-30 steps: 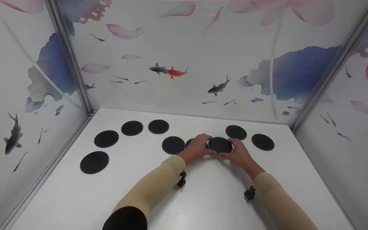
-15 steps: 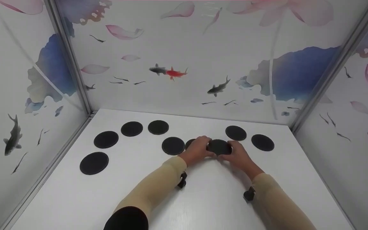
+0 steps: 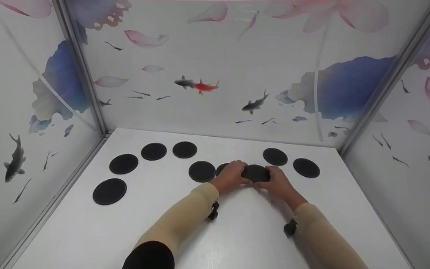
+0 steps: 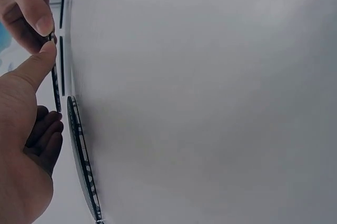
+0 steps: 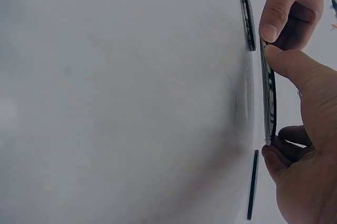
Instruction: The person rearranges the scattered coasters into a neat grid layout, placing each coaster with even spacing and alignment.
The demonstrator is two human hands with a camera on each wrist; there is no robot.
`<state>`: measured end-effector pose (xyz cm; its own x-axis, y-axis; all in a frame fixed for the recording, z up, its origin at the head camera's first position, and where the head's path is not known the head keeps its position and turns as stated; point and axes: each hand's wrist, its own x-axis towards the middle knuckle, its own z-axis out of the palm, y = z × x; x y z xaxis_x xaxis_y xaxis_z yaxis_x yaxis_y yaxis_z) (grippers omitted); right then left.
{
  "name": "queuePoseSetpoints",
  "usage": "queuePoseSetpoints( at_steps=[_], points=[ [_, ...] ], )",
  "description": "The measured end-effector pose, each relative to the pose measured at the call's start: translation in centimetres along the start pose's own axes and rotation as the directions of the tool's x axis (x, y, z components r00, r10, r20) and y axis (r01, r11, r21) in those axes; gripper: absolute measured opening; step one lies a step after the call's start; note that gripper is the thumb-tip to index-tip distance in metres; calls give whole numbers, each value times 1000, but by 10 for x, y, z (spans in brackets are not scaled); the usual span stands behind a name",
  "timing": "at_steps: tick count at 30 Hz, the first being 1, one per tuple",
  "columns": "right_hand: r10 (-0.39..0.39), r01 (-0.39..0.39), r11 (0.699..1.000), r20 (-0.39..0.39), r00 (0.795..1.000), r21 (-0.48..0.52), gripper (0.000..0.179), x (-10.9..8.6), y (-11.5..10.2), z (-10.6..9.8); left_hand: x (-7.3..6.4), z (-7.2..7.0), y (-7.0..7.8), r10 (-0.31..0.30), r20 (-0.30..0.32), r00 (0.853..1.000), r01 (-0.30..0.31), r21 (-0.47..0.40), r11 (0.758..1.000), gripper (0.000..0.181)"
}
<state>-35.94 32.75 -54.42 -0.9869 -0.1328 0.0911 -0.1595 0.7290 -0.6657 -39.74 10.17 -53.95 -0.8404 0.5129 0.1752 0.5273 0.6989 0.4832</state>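
Note:
Both hands hold one thin round black disc (image 3: pixel 256 173) between them, raised just off the white table. My left hand (image 3: pixel 231 175) pinches its left edge, and my right hand (image 3: pixel 277 181) pinches its right edge, with the thumbs at the near side. In the wrist views this disc (image 5: pixel 269 98) is nearly edge-on, with a black-and-white pattern along its side. Behind my left hand another black disc (image 3: pixel 221 168) is partly hidden. To its left lies a fully visible disc (image 3: pixel 202 171). Two more discs (image 3: pixel 275 156) (image 3: pixel 306 167) lie beyond and right of my right hand.
Several similar black discs lie spread over the left and back of the table, among them one near the left edge (image 3: pixel 109 191) and one at the back (image 3: pixel 184 150). White panels (image 3: pixel 215 112) with printed fish and petals enclose the table on three sides.
The held disc and both hands have come slightly lower and nearer in the head view. The grip looks the same, and the discs on the table have not been moved.

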Motion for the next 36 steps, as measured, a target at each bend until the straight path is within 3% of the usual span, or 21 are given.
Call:
queuePoseSetpoints(
  at_steps=[22,29,36],
  points=[
    [0,0,1000,-3,1000,2,86,2,2,4,4,6,-4,26,0,1000,-26,64,998,47],
    [42,-42,999,20,999,-8,90,2,1,4,4,7,-4,34,-11,999,-33,48,998,45],
    [34,-32,997,37,999,-74,81,6,1,6,3,6,0,36,3,999,-36,102,994,47]
  ],
)
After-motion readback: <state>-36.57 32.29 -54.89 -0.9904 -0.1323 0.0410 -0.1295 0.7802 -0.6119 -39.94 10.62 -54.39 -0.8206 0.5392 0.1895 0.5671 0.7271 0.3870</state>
